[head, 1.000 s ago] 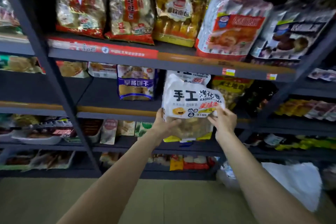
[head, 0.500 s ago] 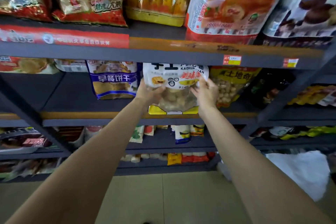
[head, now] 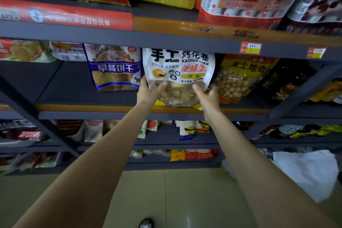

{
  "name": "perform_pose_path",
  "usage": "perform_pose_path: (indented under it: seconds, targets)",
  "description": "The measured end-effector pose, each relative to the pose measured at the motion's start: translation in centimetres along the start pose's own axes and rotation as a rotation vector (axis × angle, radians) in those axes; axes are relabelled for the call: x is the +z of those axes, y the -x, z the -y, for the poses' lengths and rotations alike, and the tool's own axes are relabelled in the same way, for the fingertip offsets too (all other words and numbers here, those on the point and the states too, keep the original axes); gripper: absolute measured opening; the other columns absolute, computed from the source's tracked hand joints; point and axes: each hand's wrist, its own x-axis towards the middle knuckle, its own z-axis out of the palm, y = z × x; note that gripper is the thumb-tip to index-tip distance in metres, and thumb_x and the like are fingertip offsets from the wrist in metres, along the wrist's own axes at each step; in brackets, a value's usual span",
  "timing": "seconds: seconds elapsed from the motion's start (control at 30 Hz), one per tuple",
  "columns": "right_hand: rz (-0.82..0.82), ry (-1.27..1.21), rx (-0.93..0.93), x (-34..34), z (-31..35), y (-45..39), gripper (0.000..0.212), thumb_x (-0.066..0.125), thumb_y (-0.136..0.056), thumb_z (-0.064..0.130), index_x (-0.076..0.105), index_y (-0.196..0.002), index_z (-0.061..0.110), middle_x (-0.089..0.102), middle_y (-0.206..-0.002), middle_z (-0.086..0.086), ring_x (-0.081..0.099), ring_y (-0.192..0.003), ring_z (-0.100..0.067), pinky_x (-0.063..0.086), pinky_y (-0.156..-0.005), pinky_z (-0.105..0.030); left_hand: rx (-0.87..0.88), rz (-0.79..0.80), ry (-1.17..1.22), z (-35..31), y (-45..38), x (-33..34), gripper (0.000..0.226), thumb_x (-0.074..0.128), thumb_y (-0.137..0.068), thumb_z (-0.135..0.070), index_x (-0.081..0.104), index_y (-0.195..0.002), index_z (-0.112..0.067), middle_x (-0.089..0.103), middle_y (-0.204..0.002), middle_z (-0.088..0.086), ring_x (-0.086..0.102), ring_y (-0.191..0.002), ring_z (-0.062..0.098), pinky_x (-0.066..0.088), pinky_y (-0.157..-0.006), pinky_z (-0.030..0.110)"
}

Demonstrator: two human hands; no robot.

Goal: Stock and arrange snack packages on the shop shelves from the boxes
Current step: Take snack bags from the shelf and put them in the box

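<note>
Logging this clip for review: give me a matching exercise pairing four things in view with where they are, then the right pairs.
Things:
1. white bag
2. blue bag
3. yellow bag
4. left hand

Places:
A. right of the white bag, same shelf
B. on the white bag's lower left edge
C. between both hands, on the middle shelf
D. left of the white bag, same shelf

Pairs: 1-C, 2-D, 3-A, 4-B

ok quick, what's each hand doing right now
left hand: grips the white snack bag, lower left edge
right hand: grips the same bag, lower right edge
</note>
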Motion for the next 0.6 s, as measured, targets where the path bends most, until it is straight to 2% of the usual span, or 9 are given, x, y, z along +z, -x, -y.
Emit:
perform_pose_path:
  seconds: [0.07,0.17,0.3,0.43,0.5,0.6]
  targets:
    - [0.043,-0.005,0.053,0.7,-1.0,-0.5,0.073,0.063,-0.087,0.041,0.025,-0.144,0.016,0.042,-0.139,0.0,0.046,-0.126,-0.022,0.042,-0.104,-0.043,-0.008,0.003,0.022,0.4,-0.4,-0.1,0.075,0.069,-0.078,-0.047,0.035,-0.14,-0.021,0.052,-0.134,0.001,0.05,-0.122,0.023,0.043,-0.102,0.043]
    - [0.033,0.023,0.04,1.2,-1.0,-1.5,0.065,0.06,-0.087,0.046,0.035,-0.14,0.018,0.047,-0.129,0.004,0.049,-0.122,-0.022,0.044,-0.102,-0.046,-0.014,0.055,0.029,0.9,-0.4,-0.2,0.081,0.068,-0.075,-0.054,0.032,-0.141,-0.026,0.049,-0.137,0.0,0.05,-0.122,0.026,0.046,-0.098,0.047]
    - [0.066,0.002,-0.052,1.7,0.1,-3.2,0.066,0.053,-0.09,0.051,0.032,-0.144,0.02,0.04,-0.146,-0.001,0.042,-0.131,-0.02,0.038,-0.107,-0.044,-0.041,0.037,0.079,2.1,0.7,0.4,0.099,0.06,-0.06,-0.074,0.025,-0.143,-0.033,0.048,-0.139,0.001,0.05,-0.122,0.028,0.044,-0.101,0.047]
    - [0.067,-0.037,0.1,1.8,-3.0,-2.4,0.092,0.048,-0.074,0.074,0.021,-0.147,0.025,0.037,-0.148,-0.001,0.039,-0.133,-0.025,0.036,-0.108,-0.048,0.018,0.003,-0.024,1.8,0.5,1.5,0.079,0.059,-0.087,-0.047,0.014,-0.149,-0.027,0.036,-0.148,0.008,0.032,-0.136,0.029,0.031,-0.107,0.038]
    - [0.044,0.076,0.069,1.7,-3.2,-1.9,0.083,0.044,-0.082,0.069,0.025,-0.145,0.018,0.043,-0.143,-0.007,0.043,-0.128,-0.03,0.04,-0.104,-0.048,0.036,-0.028,-0.059,1.6,0.1,1.6,0.075,0.057,-0.089,-0.045,0.015,-0.149,-0.026,0.037,-0.147,0.006,0.032,-0.135,0.029,0.032,-0.105,0.037]
    - [-0.075,0.342,-0.044,0.8,-2.3,-2.1,0.056,0.043,-0.095,0.049,0.049,-0.126,0.003,0.056,-0.124,-0.016,0.05,-0.117,-0.034,0.045,-0.093,-0.041,0.024,-0.035,-0.095,1.6,-0.3,1.5,0.072,0.055,-0.09,-0.047,0.018,-0.148,-0.026,0.042,-0.144,0.006,0.037,-0.132,0.03,0.033,-0.104,0.038]
